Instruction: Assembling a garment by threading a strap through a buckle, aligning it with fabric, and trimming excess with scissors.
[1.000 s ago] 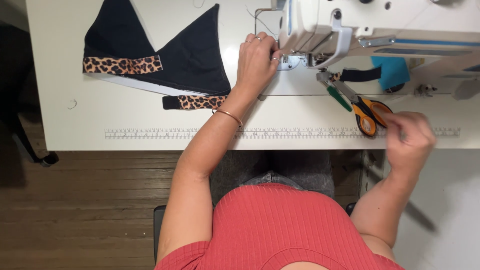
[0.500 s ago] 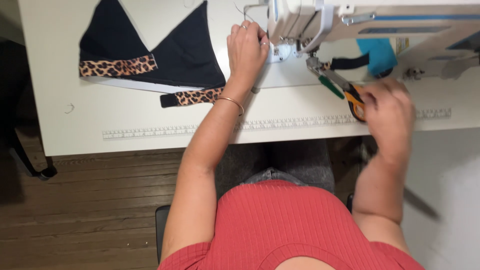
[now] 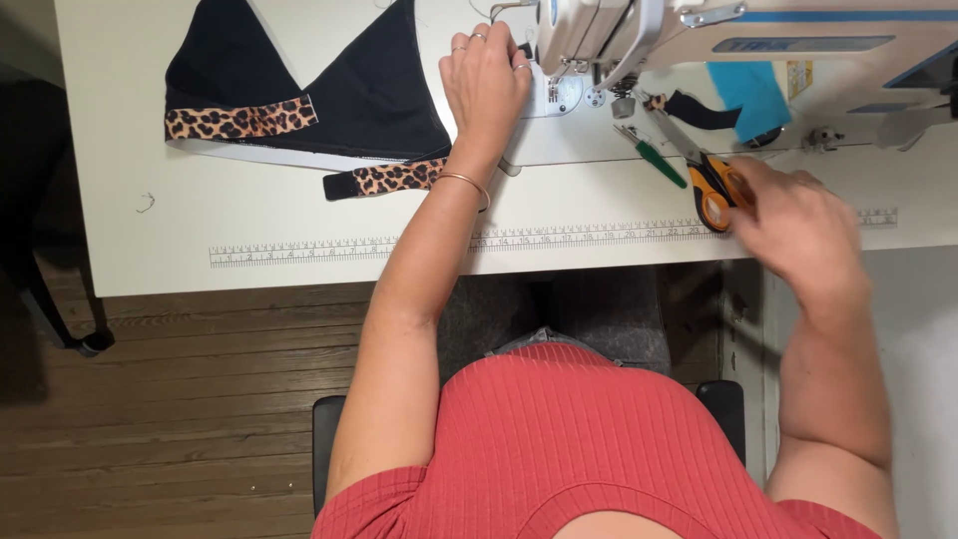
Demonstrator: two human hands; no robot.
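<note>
My left hand (image 3: pixel 486 80) lies with bent fingers on the edge of a black triangle garment (image 3: pixel 369 100) trimmed with a leopard-print band (image 3: pixel 239 120), right beside the needle of the white sewing machine (image 3: pixel 798 30). Blurred by motion, my right hand (image 3: pixel 793 235) is at the orange handles of a pair of scissors (image 3: pixel 711 185) lying on the white table (image 3: pixel 299 215). Its fingertips reach the handles, but the blur hides whether they grip them.
A green-handled tool (image 3: pixel 654 158) lies just left of the scissors' blades. A teal piece of fabric (image 3: pixel 748 95) and a dark strap sit under the machine's arm. A ruler scale (image 3: pixel 349 248) runs along the table's front edge. Below is a wood floor (image 3: pixel 180 399).
My right hand has come up from the table's front edge to the scissors' handles. My left hand has stayed on the garment by the needle. The view has shifted slightly.
</note>
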